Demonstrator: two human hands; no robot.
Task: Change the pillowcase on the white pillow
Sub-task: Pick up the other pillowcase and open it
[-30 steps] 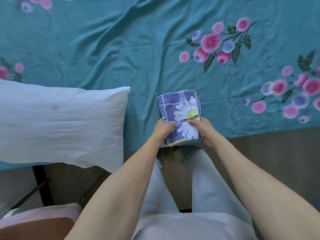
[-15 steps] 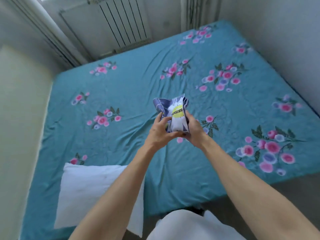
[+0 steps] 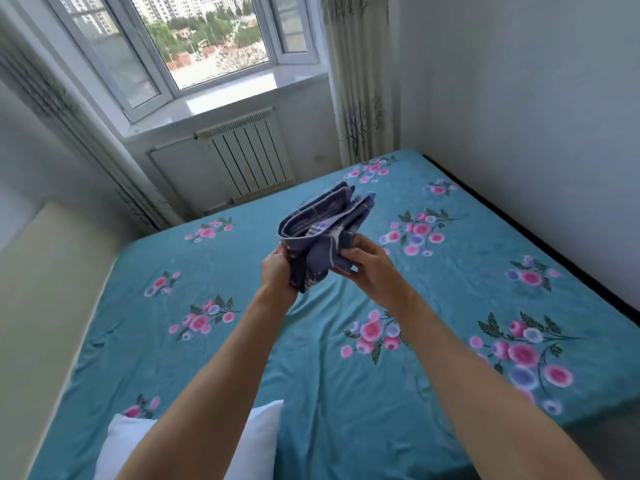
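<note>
Both hands up over the bed [image 3: 311, 393], holding the folded pillowcase [image 3: 320, 226] in the air. Left hand [image 3: 277, 271] grips its left edge, fingers curled round the cloth. Right hand [image 3: 369, 263] pinches the right edge. Pillow [image 3: 258, 441] bare, at near left of the bed, partly behind the left forearm.

No text, label, brand or number can be read anywhere in the head view.
</note>
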